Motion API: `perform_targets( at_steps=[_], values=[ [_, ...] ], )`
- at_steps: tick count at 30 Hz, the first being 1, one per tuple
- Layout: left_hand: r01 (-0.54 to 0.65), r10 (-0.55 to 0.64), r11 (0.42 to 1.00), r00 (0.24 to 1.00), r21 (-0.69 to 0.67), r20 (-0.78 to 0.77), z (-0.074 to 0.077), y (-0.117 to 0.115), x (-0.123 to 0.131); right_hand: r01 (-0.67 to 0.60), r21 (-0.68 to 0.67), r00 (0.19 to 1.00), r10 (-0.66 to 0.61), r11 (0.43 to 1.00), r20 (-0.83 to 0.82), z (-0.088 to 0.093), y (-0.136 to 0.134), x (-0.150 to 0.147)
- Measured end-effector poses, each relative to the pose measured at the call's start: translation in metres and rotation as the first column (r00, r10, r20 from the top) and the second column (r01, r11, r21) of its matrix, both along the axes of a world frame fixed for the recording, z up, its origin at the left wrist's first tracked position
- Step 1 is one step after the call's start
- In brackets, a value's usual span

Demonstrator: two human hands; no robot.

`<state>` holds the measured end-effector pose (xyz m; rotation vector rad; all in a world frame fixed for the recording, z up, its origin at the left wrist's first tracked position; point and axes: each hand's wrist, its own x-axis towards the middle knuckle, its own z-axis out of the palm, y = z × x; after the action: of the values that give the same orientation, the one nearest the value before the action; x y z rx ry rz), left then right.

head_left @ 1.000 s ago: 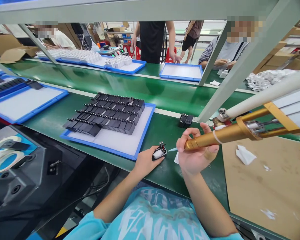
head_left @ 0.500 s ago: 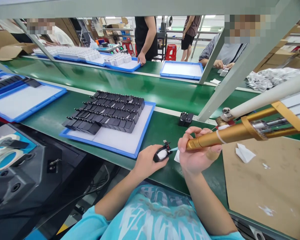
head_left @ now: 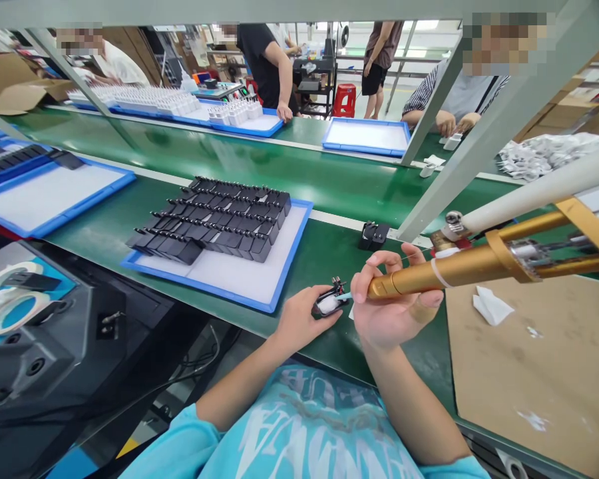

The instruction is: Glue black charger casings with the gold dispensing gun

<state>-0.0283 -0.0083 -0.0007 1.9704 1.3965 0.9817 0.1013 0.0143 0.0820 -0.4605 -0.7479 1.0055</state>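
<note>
My left hand [head_left: 302, 318] is closed around a small black power adapter housing [head_left: 321, 311], its open side up, with white filling and thin wires showing inside. My right hand [head_left: 387, 316] grips the front of a gold glue dispensing gun [head_left: 429, 276]. The gun's pale blue nozzle [head_left: 344, 297] points left, its tip at the inside of the housing. Behind my hands, a pair of black adapter pieces [head_left: 373, 235] sits by the belt's edge. Left of my left hand, a blue-rimmed tray [head_left: 274, 301] carries rows of black adapters [head_left: 219, 216].
A stained cardboard sheet [head_left: 529, 372] with a crumpled tissue [head_left: 492, 306] lies on the right. Tape rolls [head_left: 17, 313] rest on a grey machine at left. A slanted metal post [head_left: 459, 159] stands ahead. Co-workers stand or sit across the green belt [head_left: 239, 156].
The adapter housing in my left hand has shifted slightly right and up, and the nozzle tip now reaches further over its inside. Across the belt, the co-worker in black leans left.
</note>
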Motion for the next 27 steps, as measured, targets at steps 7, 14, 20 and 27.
perform_targets(
  at_steps=[7, 14, 20, 27],
  values=[
    [0.035, -0.038, 0.998, 0.998, 0.059, 0.055, 0.006, 0.004, 0.011, -0.018, -0.01, 1.0, 0.019, 1.0, 0.023, 0.002, -0.001, -0.005],
    [0.053, -0.061, 0.993, 0.996, 0.11, 0.065, 0.007, 0.005, 0.014, -0.045, 0.028, 0.999, 0.045, 0.999, 0.009, -0.002, -0.002, -0.002],
    [0.041, -0.037, 0.997, 0.998, 0.065, -0.057, 0.005, 0.009, 0.006, -0.012, 0.009, 1.0, 0.012, 1.0, 0.0, -0.001, 0.001, -0.001],
    [0.027, -0.05, 0.991, 0.982, -0.128, -0.18, -0.016, 0.018, -0.019, 0.039, -0.025, 0.999, -0.039, 0.999, 0.01, -0.003, 0.008, 0.009]
  ],
)
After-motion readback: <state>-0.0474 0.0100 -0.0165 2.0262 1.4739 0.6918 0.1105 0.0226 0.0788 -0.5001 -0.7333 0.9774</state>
